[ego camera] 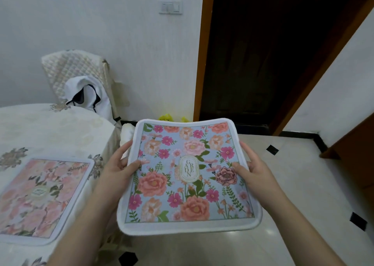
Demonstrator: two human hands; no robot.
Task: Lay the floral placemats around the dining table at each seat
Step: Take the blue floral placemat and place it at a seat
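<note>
A blue floral placemat [188, 174] with a white border and a "GARDEN" label is held flat in the air, to the right of the dining table [50, 128] and over the floor. My left hand [119, 164] grips its left edge, thumb on top. Its right edge is gripped by my right hand [253, 168], thumb also on top. A pink floral placemat [42, 197] lies flat on the cream tablecloth near the table's right edge.
A chair [77, 73] with a quilted cover and a white bag on it stands behind the table against the wall. A dark open doorway [273, 53] is straight ahead. The floor [303, 184] is pale tile with black diamonds.
</note>
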